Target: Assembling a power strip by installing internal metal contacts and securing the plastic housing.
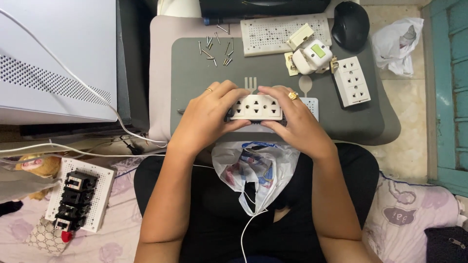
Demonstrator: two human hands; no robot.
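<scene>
Both of my hands grip a cream triple-socket outlet block over a grey lap tray. My left hand wraps its left end, a ring on one finger. My right hand holds its right end from below and behind, with a gold ring. A dark part under the block is mostly hidden by my fingers. A second cream socket block lies at the tray's right side.
Several loose screws lie at the tray's upper left. A perforated white board, a white switch unit with a green window and a black mouse sit at the back. A plastic bag rests on my lap. Another board with black parts lies lower left.
</scene>
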